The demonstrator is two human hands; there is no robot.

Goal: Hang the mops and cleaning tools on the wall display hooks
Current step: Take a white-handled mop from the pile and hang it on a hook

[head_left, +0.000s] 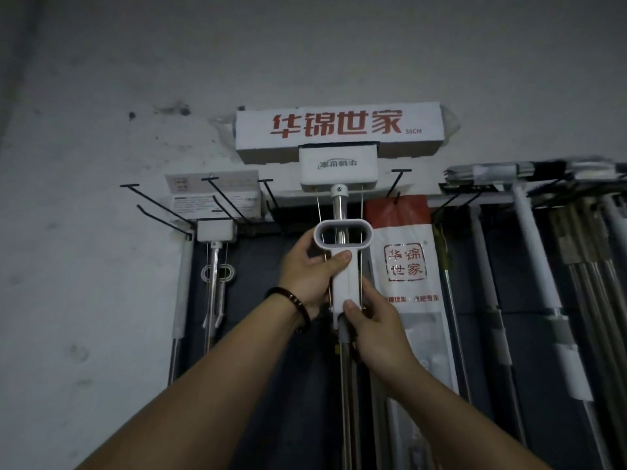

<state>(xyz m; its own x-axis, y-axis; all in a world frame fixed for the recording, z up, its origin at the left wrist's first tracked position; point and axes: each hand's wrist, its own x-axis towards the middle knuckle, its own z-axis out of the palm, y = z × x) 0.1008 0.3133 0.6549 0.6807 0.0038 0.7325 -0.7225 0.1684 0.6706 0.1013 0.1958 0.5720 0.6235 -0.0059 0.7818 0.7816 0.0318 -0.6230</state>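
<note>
Our mop (pixel 344 281) stands straight up, with hooks (pixel 396 183) beside its top. Our left hand (pixel 305 274) curls its fingers (pixel 339 260) round it high, our right hand (pixel 375 330) lower.

Black wire hooks (pixel 159 207) line the wall (pixel 95 300) — a small mop (pixel 216 230) hangs left, a bagged mop (pixel 403 266) and white-handled mops (pixel 531 232) right.

Dim, flat light, soft, bowed edges
</note>
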